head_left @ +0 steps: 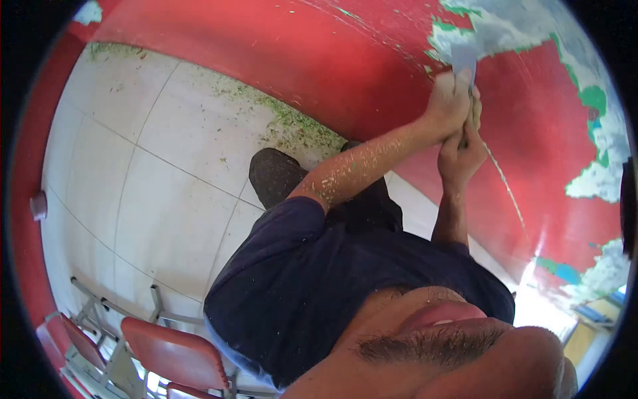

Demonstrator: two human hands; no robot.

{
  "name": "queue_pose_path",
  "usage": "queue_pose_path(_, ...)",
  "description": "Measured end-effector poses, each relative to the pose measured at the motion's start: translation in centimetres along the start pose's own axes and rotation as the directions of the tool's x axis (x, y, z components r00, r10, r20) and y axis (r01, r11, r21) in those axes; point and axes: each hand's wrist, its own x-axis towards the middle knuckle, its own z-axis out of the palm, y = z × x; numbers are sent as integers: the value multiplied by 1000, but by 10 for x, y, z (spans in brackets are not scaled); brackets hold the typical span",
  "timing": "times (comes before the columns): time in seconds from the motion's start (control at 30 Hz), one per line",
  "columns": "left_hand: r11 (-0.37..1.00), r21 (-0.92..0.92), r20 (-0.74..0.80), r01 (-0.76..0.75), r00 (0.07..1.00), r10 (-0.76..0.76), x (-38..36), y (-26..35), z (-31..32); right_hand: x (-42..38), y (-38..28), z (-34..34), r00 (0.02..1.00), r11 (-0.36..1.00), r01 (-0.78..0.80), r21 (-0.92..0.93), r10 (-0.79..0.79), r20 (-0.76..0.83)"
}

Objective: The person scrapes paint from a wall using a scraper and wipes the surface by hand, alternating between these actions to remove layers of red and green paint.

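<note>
Both my hands are wrapped round the handle of a scraper with a flat grey blade (464,58). My left hand (449,100) is closed nearest the blade, and my right hand (461,158) grips lower down; the handle is mostly hidden by my fingers. The blade lies against a red painted wall (531,120), at the edge of a bare patch (498,23) showing grey-white with green paint along its border. Small pale and green flakes cling to my left forearm.
Green paint flakes (296,126) litter the tiled floor (186,159) along the wall's base. Red chairs (176,349) with metal frames stand at the lower left. More stripped patches (598,183) show on the wall at right. A pale scratch (506,183) runs down the red paint.
</note>
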Motion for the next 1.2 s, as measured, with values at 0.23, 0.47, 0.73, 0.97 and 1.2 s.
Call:
queue_pose_path(0.23, -306, 677, 591, -670, 248, 767, 49, 1, -44, -4, 5, -37, 942, 912, -163, 377, 258, -216)
queue_pose_path(0.47, -293, 900, 391, -324, 296, 872, 79, -8, -84, -71, 55, -75, 845, 825, -301, 479, 464, -267)
queue_pose_path(0.73, -594, 576, 809, -561, 492, 321, 26, -71, -81, -125, 131, -110, 890, 870, -150, 470, 327, -319)
queue_pose_path(0.97, -505, 727, 683, -465, 425, 594, 17, -66, -50, -124, 185, -119, 898, 918, 85, 388, 98, -429)
queue_pose_path(1.2, -502, 703, 675, -504, 248, 695, 22, -39, -34, -98, 190, -121, 902, 922, 44, 385, 129, -412)
